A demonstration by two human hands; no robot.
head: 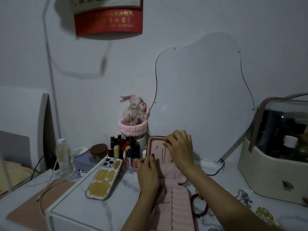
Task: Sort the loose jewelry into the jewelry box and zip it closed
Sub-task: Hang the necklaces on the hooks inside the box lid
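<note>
Both hands working at the open jewelry box (173, 202) lid.
We're curling left hand (147, 174) and right hand (180, 149) fingers at the upright lid, held item unclear; box's long axis running 6-to-12, bead bracelet (199, 205) at its 3 o'clock.

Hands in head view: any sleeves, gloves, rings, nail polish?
Both forearms are bare, with no sleeves in view. No gloves. The left hand shows dark red polish on one nail. The right hand shows no polish from this angle. No rings, watch or bracelet are visible on the fingers or wrists, though the light is dim.
</note>
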